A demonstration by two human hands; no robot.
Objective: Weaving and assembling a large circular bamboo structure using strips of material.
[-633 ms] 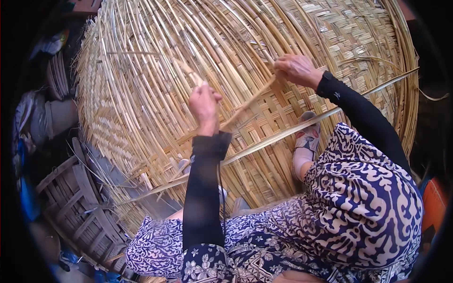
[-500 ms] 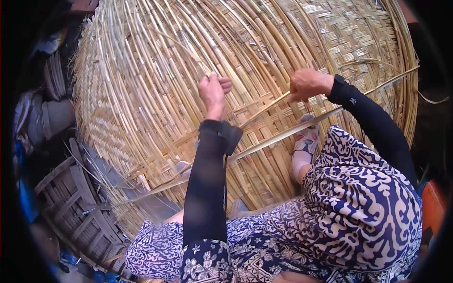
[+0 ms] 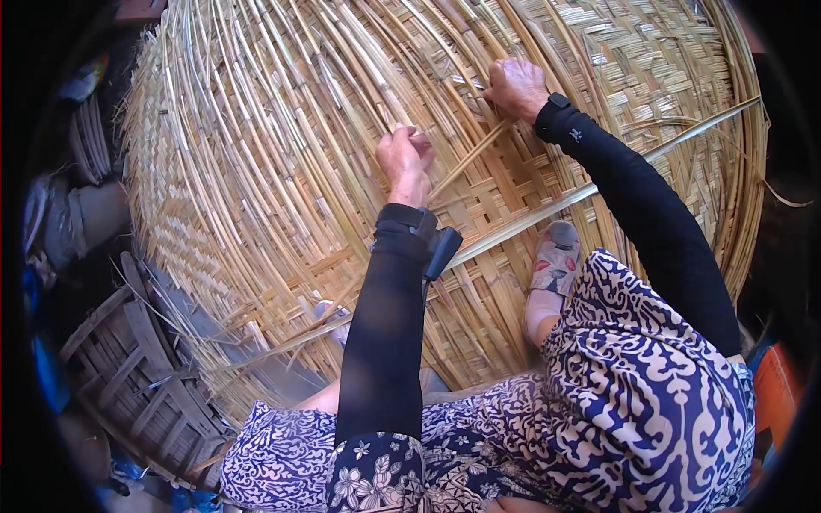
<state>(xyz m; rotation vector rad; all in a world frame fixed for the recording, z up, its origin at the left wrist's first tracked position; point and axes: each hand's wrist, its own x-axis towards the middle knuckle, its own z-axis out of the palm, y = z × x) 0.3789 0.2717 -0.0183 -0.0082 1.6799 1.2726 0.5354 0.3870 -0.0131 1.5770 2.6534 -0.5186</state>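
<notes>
A large woven mat of straw-coloured reed strips (image 3: 479, 316) spreads under both hands, its upper part made of long strips lying side by side. My left hand (image 3: 404, 161) is closed near the middle of the mat, with strips rising away from the fist; what lies inside its fingers is mostly hidden. Farther up and to the right, my right hand (image 3: 517, 90) bends over the weave, fingers closed on a narrow reed strip (image 3: 470, 161). That strip slants down from it toward my left wrist. Below both hands, a long flat strip (image 3: 530, 208) crosses the mat diagonally, passing beneath my left forearm.
My shod foot (image 3: 556, 261) rests on the mat. Part of another foot (image 3: 332, 316) shows beside my left forearm. At the lower left stands a slatted wooden or bamboo frame (image 3: 145, 368). Something orange (image 3: 776, 393) is at the right edge. One loose strand (image 3: 782, 198) sticks out past the mat's right rim.
My right hand has moved up and to the left, drawing nearer my left hand. My left hand has shifted slightly right and stays closed.
</notes>
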